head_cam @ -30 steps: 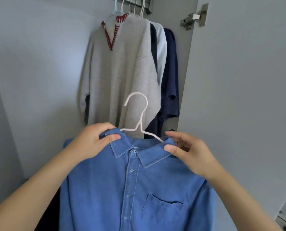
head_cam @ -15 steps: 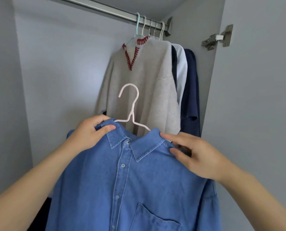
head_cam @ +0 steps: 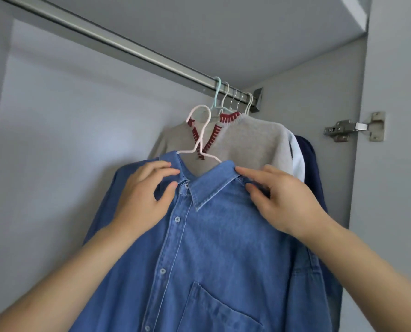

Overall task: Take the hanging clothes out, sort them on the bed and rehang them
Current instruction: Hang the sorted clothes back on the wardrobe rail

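Hands first: our left hand (head_cam: 142, 200) and right hand (head_cam: 281, 200) each pinch the shirt (head_cam: 223, 248) at its collar, held on a hanger (head_cam: 200, 137) below the rail (head_cam: 118, 45). We judge this the rehanging step; next, the hook must rise over the rail, left of the sweater (head_cam: 250, 142).

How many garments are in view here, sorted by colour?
Blue: 1, the denim shirt, held at its collar by the left hand and right hand.
Grey: 1, the sweater with red trim hanging on the rail.
White: 1, a garment behind the sweater.
Navy: 1, a garment at the far end.
Total: 4 that can be told apart.
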